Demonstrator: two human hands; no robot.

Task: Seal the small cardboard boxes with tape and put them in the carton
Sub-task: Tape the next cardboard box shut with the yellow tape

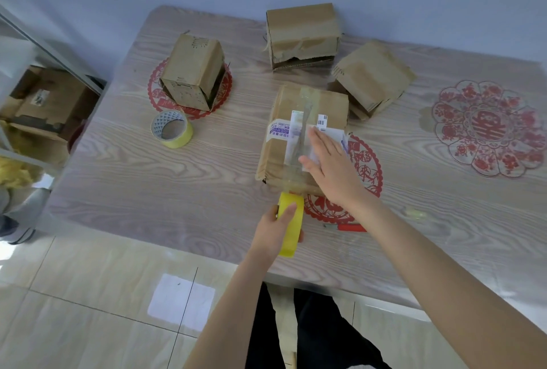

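Your left hand (276, 231) grips the yellow tape roll (292, 217) at the near edge of the box (328, 102), which sits mid-table (177, 191). Your right hand (328, 161) lies flat on its top. If you pull crooked, the tape may wrinkle or miss the flaps.

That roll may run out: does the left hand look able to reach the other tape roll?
Probably not yet: the left hand grips a yellow tape roll strung to the labelled box. Nothing lies before the other tape roll.

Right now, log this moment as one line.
step: taping labelled box | left hand: grips tape roll | right hand: presses flat on box
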